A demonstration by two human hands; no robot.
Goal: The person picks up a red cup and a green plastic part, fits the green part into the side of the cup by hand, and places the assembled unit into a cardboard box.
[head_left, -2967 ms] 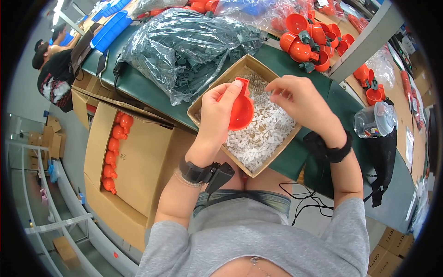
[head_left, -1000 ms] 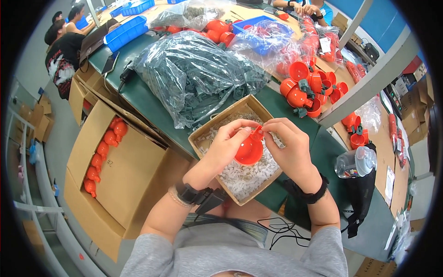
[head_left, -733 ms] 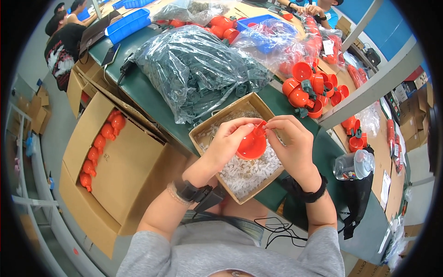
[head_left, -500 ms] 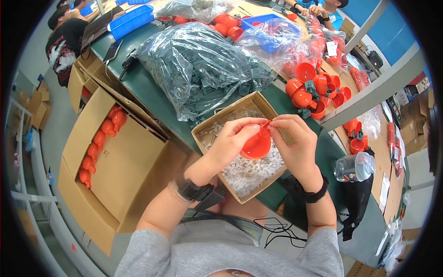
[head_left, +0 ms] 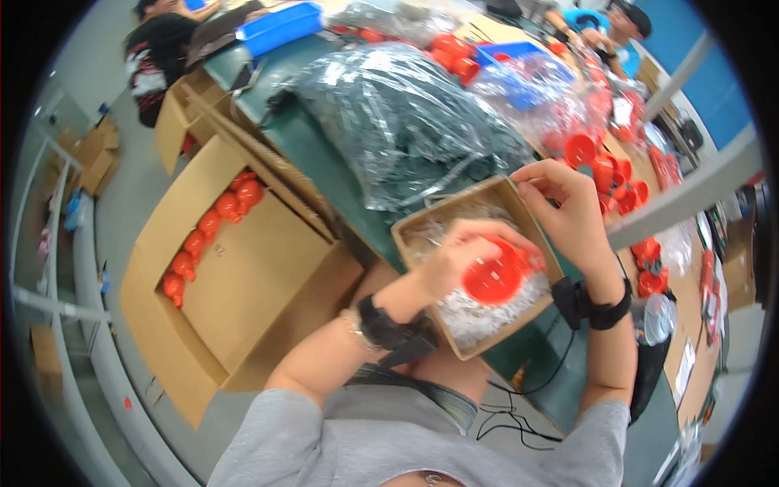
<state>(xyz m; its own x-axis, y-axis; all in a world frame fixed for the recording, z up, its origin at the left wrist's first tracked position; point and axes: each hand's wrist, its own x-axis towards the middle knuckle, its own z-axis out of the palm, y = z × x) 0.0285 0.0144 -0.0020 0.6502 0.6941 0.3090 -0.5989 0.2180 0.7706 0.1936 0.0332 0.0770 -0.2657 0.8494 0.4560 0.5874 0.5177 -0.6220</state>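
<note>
My left hand [head_left: 458, 256], smeared by motion, is closed on a red plastic drinker cup [head_left: 493, 276] with a narrow stem, its round open side facing up. The cup is over an open cardboard box [head_left: 411, 250] holding many small white pieces [head_left: 475, 321] and, toward the far side, a patch of small thin parts [head_left: 479, 213]. At the box's far right corner is my right hand [head_left: 565, 203], apart from the cup. Its fingers are bent with thumb and forefinger close together; anything between them is too small to make out.
A large carton [head_left: 268, 296] at the left holds a row of red cups [head_left: 209, 226]. Beyond the box lies a clear bag of dark green parts [head_left: 406, 122]. More red cups [head_left: 604, 170] lie at the right by a grey post [head_left: 690, 199]. Co-workers sit across the table.
My right hand has left the red cup and moved to the box's far right corner. My left hand keeps the cup. The whole view has shifted, so things appear farther right.
</note>
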